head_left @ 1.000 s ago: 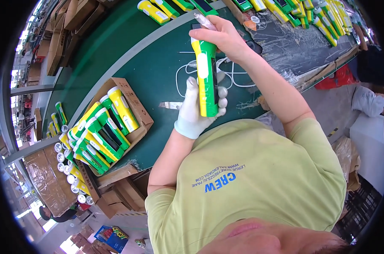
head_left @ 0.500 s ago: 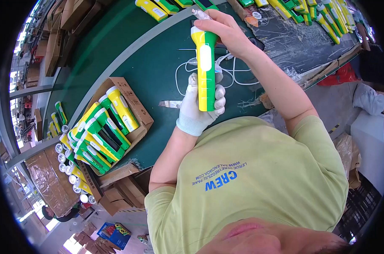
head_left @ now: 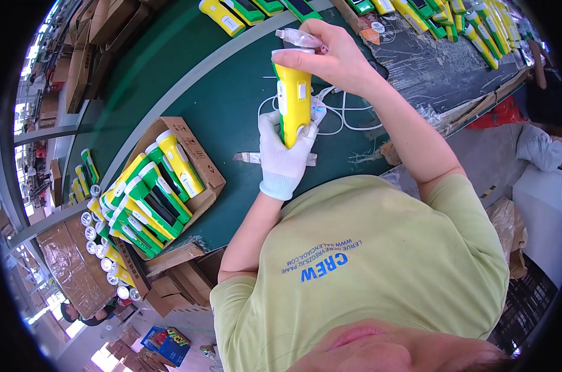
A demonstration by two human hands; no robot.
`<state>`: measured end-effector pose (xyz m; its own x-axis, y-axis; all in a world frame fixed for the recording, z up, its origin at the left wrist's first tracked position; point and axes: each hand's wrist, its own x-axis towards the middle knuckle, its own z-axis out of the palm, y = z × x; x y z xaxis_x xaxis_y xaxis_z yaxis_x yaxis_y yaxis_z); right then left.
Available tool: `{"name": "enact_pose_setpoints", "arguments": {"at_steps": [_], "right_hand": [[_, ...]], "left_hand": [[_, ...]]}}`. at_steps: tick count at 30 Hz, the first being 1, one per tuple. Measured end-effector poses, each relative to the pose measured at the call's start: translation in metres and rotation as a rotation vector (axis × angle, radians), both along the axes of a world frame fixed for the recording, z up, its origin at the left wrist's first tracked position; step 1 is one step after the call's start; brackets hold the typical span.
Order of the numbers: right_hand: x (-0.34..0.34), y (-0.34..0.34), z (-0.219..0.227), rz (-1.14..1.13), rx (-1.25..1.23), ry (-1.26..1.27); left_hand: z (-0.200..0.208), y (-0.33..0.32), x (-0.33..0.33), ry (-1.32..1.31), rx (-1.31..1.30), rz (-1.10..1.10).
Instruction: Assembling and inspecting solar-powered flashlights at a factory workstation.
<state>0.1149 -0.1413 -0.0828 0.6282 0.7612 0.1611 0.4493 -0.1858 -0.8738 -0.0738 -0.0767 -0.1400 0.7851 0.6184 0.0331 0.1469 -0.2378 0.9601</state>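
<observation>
Yellow-and-green plastic flashlight point(head_left: 291, 106) up over green desk point(head_left: 213, 111). White-gloved left hand point(head_left: 284, 155) curled round narrow end; bare right hand point(head_left: 340, 59) pinching wide end, plus small clear plastic packet point(head_left: 298, 38). Brown cardboard box point(head_left: 207, 165), more flashlights point(head_left: 179, 164), at left.

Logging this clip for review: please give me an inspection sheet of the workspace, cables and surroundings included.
Surface: green bench top; scuffed dark sheet toward the right.
Job's things: yellow-and-green flashlight, held; similar flashlights in an open cardboard box.
Clutter: pale strip on the bench.
Hands: white-gloved left hand grips the flashlight's lower end; bare right hand at its head, holding a small plastic-wrapped item.
Cables: white cable, looped on the bench.
Surroundings: blue crate on the floor, lower left.
</observation>
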Motion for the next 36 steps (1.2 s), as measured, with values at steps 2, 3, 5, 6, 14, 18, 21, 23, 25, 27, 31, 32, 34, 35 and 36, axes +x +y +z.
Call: {"name": "enact_pose_setpoints", "arguments": {"at_steps": [2,3,5,6,14,18,21,23,25,27,31,32,34,35,36], "right_hand": [[-0.004,-0.004,0.005,0.063,0.139,0.341],[-0.005,-0.005,0.002,0.127,0.229,0.447],[0.002,-0.007,-0.014,0.158,0.240,0.533],[0.003,-0.007,-0.023,0.223,0.321,0.654],[0.000,-0.006,0.001,0.149,0.223,0.501],[-0.023,-0.007,0.028,-0.080,0.013,-0.197],[0.004,-0.013,0.021,-0.125,0.328,0.279],[0.007,-0.032,0.016,0.038,0.192,0.411],[-0.011,-0.041,0.015,0.133,0.207,0.448],[-0.029,-0.042,0.014,0.176,0.206,0.460],[-0.064,-0.028,0.009,0.317,0.202,-0.400],[-0.065,-0.022,0.012,0.297,0.205,-0.559],[-0.061,-0.009,0.013,0.277,0.168,-0.828],[-0.058,-0.004,0.011,0.265,0.176,-0.937],[-0.054,0.000,0.010,0.322,0.134,-1.010]], "left_hand": [[0.032,-0.005,-0.002,0.009,-0.360,-0.099],[0.023,0.000,-0.004,-0.091,-0.515,-0.259],[0.021,0.009,0.000,-0.171,-0.968,-0.551],[0.025,0.005,0.000,-0.126,-1.093,-0.489],[0.025,0.019,0.021,-0.139,-0.668,-0.365],[0.021,0.046,0.036,-0.046,-0.534,-0.056],[0.006,0.096,0.038,-0.337,-1.145,-0.004],[0.020,0.094,0.027,-0.316,-1.152,-0.024],[0.023,0.084,0.020,-0.294,-1.130,-0.057],[0.022,0.074,0.020,-0.305,-1.127,-0.055],[0.027,0.058,0.022,-0.245,-1.041,0.015],[0.022,0.060,0.024,-0.246,-1.036,0.005],[0.010,0.063,0.031,-0.259,-0.866,0.020],[0.007,0.064,0.033,-0.256,-0.771,0.003],[0.007,0.066,0.036,-0.258,-0.696,-0.003]]}}
